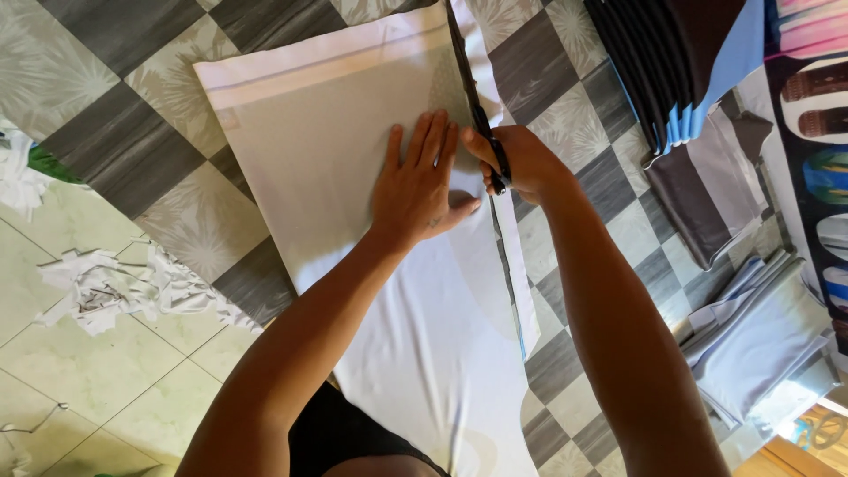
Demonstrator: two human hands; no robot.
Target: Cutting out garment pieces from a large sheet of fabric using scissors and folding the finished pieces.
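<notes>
The white cloth (353, 159) looks smooth and matt. Scissors (491, 146) show dark, slightly glossy blades. The checked floor covering (177, 132) has a faint sheen.

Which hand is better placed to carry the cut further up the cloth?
The right hand: it grips the black scissors at the white cloth's right edge. The left hand lies flat on the cloth beside the cut line, pinning it.

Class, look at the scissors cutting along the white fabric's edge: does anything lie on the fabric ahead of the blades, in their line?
Nothing visible does. The scissors in the right hand point along the white fabric; the left hand presses flat beside the cut.
</notes>
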